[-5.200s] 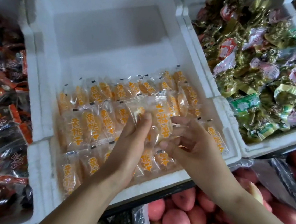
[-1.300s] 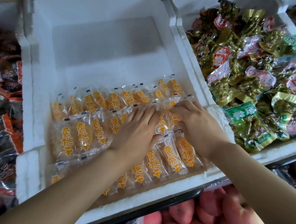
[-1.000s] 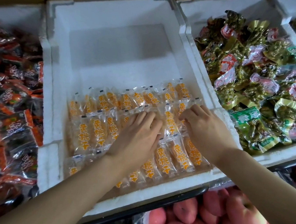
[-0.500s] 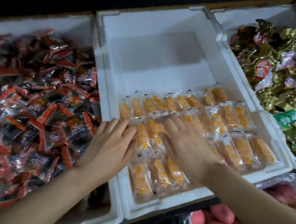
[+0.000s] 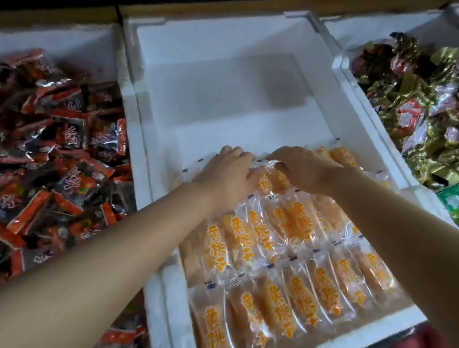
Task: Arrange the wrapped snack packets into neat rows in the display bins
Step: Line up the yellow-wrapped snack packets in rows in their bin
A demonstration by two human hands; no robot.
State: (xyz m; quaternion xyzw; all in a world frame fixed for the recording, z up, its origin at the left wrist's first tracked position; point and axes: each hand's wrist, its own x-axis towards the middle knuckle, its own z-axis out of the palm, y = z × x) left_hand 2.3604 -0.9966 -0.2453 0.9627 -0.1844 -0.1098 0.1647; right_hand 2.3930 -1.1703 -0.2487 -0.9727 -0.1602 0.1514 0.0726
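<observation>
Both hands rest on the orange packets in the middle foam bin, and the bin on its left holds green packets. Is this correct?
Only the colour is wrong: the head view shows the left bin holds red-and-black packets.

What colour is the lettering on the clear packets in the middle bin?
Orange lettering on the packets, clearest in the head view.
</observation>
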